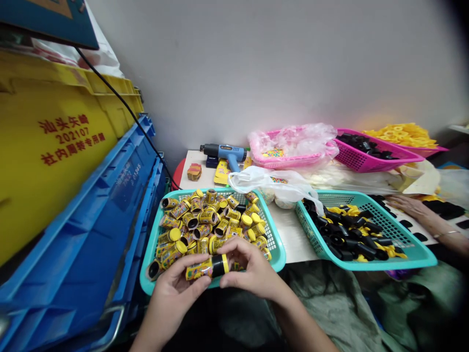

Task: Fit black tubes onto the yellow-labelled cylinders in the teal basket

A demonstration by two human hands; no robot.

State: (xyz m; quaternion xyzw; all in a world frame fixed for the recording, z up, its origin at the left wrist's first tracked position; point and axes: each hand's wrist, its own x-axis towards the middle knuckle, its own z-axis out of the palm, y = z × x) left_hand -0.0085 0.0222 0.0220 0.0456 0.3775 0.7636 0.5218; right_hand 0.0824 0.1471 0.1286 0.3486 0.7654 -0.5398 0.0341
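Note:
Between my hands, above the front rim of a turquoise basket, lies a small black tube (219, 265) with a yellow end and a printed yellow sleeve (200, 270) around its left part. My left hand (176, 288) grips the sleeve end between thumb and fingers. At the yellow end, the fingers and thumb of my right hand (252, 269) close round the tube. Behind them, the turquoise basket (276, 234) is heaped with similar yellow-labelled tubes (208, 215), lying at many angles. My fingers partly hide both ends of the held tube.
A second turquoise basket (414, 254) at right holds black tubes and yellow parts. A blue heat gun (230, 153) lies behind, near pink baskets (381, 165) and a plastic bag (271, 178). Blue crates (73, 230) line the left. Another person's hand (414, 210) rests far right.

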